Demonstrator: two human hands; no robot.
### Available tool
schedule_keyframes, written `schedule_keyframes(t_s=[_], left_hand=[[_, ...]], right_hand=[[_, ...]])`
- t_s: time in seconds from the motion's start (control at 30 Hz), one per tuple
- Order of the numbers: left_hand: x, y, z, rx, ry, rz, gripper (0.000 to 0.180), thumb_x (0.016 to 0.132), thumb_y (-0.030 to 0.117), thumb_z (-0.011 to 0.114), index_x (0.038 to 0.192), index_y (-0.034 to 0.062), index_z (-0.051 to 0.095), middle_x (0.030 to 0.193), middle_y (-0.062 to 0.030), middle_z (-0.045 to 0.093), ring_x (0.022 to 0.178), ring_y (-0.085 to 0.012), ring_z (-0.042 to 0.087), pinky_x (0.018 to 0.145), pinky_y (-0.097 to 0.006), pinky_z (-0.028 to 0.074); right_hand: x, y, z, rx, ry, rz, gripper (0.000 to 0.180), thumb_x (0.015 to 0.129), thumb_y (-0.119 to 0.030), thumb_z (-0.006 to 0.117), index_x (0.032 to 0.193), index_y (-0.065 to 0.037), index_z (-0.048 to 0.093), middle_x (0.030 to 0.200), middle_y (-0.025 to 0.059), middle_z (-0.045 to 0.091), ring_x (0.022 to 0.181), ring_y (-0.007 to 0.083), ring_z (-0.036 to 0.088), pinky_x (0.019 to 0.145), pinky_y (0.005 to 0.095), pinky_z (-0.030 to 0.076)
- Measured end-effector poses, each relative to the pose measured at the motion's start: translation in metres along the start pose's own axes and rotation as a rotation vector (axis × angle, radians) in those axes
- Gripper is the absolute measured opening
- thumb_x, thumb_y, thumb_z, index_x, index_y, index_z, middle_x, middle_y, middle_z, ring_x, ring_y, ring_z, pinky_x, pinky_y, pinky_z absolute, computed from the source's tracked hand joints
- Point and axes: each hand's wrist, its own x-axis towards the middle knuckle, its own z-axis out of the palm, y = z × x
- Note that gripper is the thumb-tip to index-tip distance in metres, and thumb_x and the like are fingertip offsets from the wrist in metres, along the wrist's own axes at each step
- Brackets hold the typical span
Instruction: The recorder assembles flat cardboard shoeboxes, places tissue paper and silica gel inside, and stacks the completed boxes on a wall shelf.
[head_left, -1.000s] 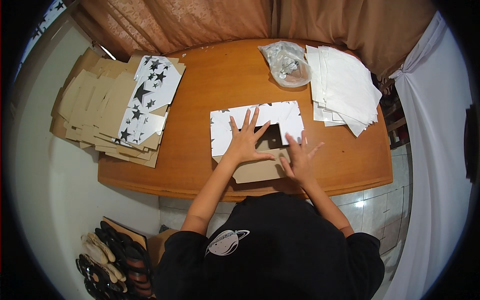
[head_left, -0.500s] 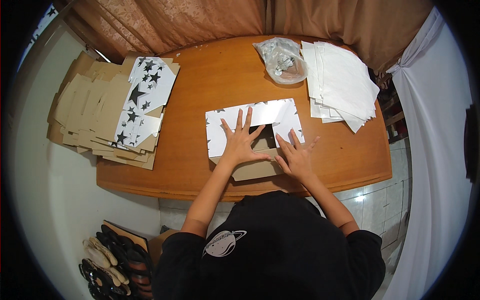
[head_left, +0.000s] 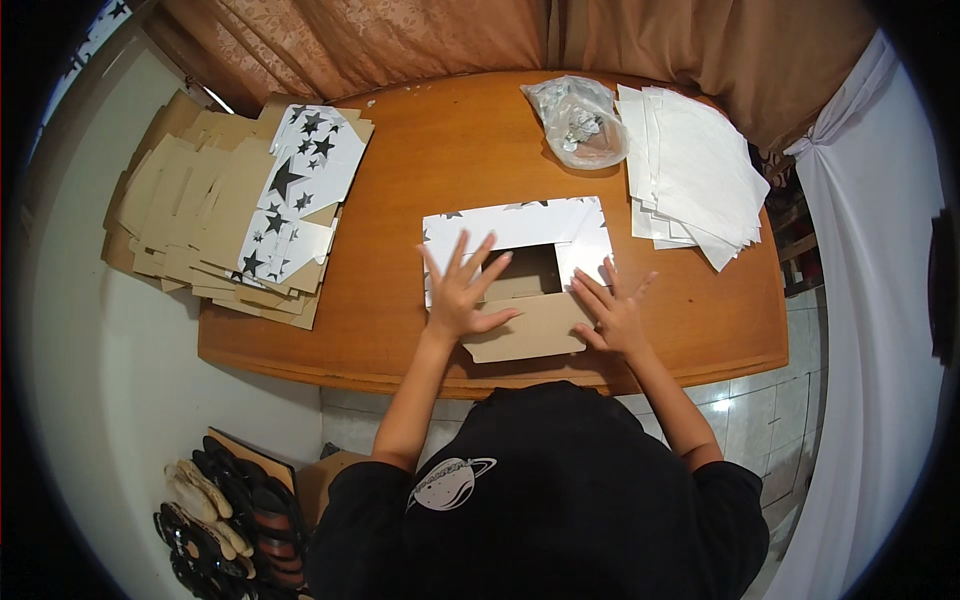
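Near the front of the table lies a white cardboard box [head_left: 510, 226] with black stars, its top flaps folded inward around a rectangular opening. One bare brown flap [head_left: 530, 326] still extends toward me. My left hand [head_left: 463, 295] is over the box's left flap, fingers spread, thumb reaching toward the brown flap. At the right side, my right hand [head_left: 615, 315] rests its fingertips on the white flap, with its fingers apart and its thumb by the brown flap's edge. Neither hand holds anything. Part of the left flap is hidden under my left hand.
A stack of flat brown cardboard pieces [head_left: 185, 220] stands at the table's left, topped by a star-printed sheet [head_left: 290, 200]. At the back right are a clear plastic bag [head_left: 580, 125] and white sheets [head_left: 695, 170]. Shoes [head_left: 225, 520] are at the lower left; a white curtain [head_left: 860, 250] hangs right.
My left hand has shifted left and nearer me, off the far flap, uncovering more of the opening. The brown flap shows more fully. My right hand stays on the right side. The view has shifted slightly.
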Motion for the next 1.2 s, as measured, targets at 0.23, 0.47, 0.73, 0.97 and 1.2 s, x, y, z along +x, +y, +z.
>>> schedule_keyframes(t_s=[0.23,0.47,0.73,0.97,1.2], left_hand=[[-0.082,-0.021,-0.035,-0.066,0.014,-0.186,0.102,0.052,0.088,0.041,0.121,0.0133,0.055,0.131,-0.0038,0.047,0.129,-0.0324,0.031,0.097,-0.062,-0.018],[-0.092,-0.020,-0.011,0.011,0.130,-0.373,0.076,0.064,0.063,0.063,0.117,0.0103,0.054,0.102,-0.0019,0.062,0.118,-0.0289,0.045,0.097,-0.063,-0.017],[-0.054,0.003,0.014,-0.125,0.359,-0.773,0.045,0.071,0.025,0.073,0.111,0.0141,0.057,0.115,-0.0027,0.054,0.119,-0.0286,0.041,0.097,-0.064,-0.011],[-0.053,0.011,0.007,-0.017,0.085,-0.501,0.046,0.069,0.040,0.072,0.111,0.0242,0.061,0.127,0.0013,0.049,0.129,-0.0312,0.029,0.093,-0.068,-0.015],[-0.060,0.004,0.011,0.107,0.038,-0.436,0.048,0.066,0.050,0.070,0.106,0.0245,0.063,0.128,0.0033,0.048,0.131,-0.0299,0.025,0.094,-0.067,-0.017]], right_hand=[[-0.015,0.038,-0.002,-0.013,0.155,-0.081,0.070,0.071,-0.069,0.047,0.124,-0.024,0.052,0.132,-0.0033,0.045,0.132,0.0300,0.026,0.093,0.0678,-0.017],[-0.001,0.040,-0.002,-0.013,0.285,-0.075,0.046,0.075,-0.058,0.055,0.109,-0.029,0.062,0.130,-0.0045,0.047,0.131,0.0295,0.028,0.095,0.0660,-0.018],[0.028,0.010,0.013,0.178,0.317,0.383,0.029,0.077,-0.025,0.066,0.106,-0.025,0.065,0.133,-0.0008,0.045,0.134,0.0330,0.020,0.095,0.0648,-0.017],[0.022,0.000,0.014,0.021,0.127,0.257,0.040,0.078,-0.045,0.060,0.114,-0.029,0.058,0.139,-0.0001,0.036,0.134,0.0389,0.011,0.088,0.0724,-0.015],[0.019,0.011,0.028,-0.103,0.187,0.194,0.044,0.071,-0.057,0.057,0.106,-0.030,0.061,0.135,-0.0086,0.041,0.134,0.0388,0.011,0.089,0.0720,-0.015]])
